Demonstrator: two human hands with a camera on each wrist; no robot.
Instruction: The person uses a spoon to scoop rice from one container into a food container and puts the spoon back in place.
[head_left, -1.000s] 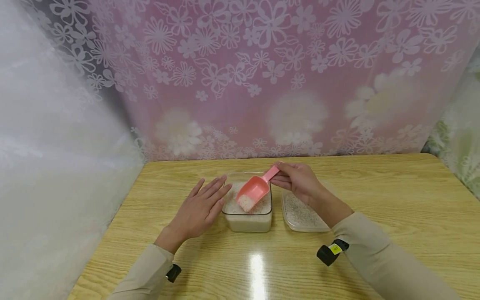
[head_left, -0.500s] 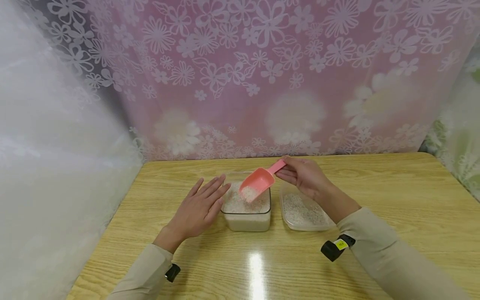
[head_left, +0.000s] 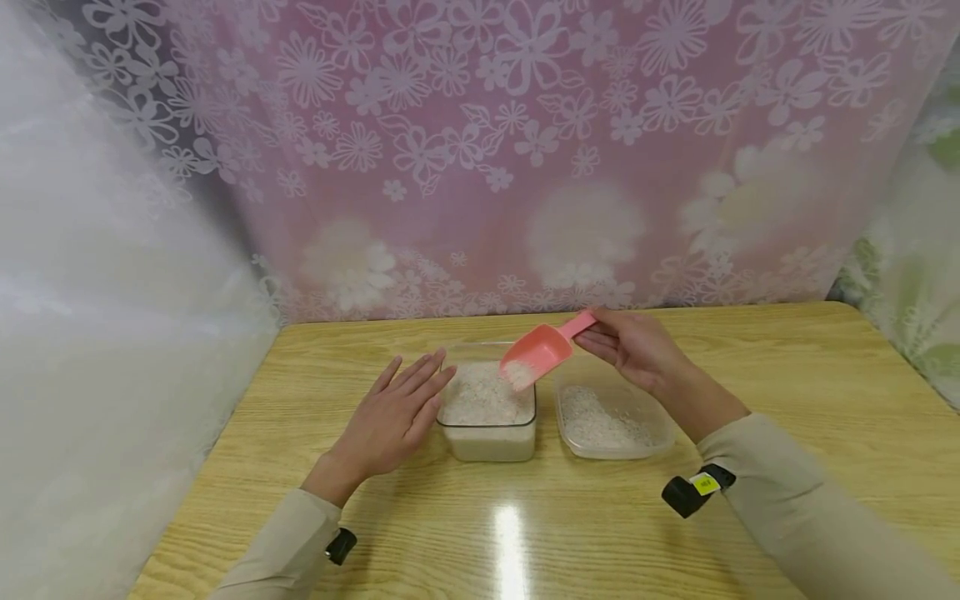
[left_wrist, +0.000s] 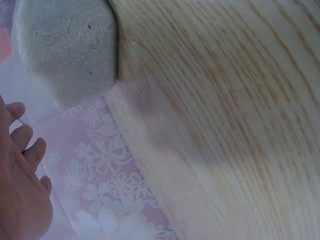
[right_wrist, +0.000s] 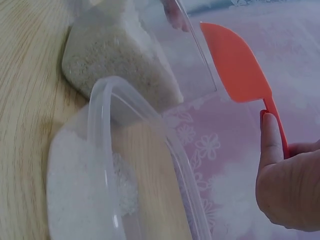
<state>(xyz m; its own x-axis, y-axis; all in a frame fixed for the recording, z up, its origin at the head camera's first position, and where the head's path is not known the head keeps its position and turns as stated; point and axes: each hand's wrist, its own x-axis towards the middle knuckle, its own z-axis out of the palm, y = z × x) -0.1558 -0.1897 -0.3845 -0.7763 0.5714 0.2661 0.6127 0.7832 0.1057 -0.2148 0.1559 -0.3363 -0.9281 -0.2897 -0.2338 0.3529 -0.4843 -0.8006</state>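
My right hand (head_left: 641,346) grips the handle of a pink scoop (head_left: 542,350) with a little rice near its lip. The scoop hangs above the right rim of a clear square container (head_left: 491,446), which is well filled with white rice (head_left: 480,398). My left hand (head_left: 390,417) lies with straight fingers against that container's left side, fingertips at the rim. To the right stands a second clear plastic container (head_left: 622,452), holding a lower layer of rice (head_left: 596,421). In the right wrist view the scoop (right_wrist: 237,65) is held above both containers, thumb along its handle.
Both containers stand side by side on a wood-grain table (head_left: 420,533), a narrow gap between them. A pink flowered curtain (head_left: 480,167) hangs behind the table's far edge. A pale sheet (head_left: 112,350) hangs at the left.
My right hand has carried the scoop up and to the right, from over the middle of the filled container to its right rim. My left hand keeps its place against the container.
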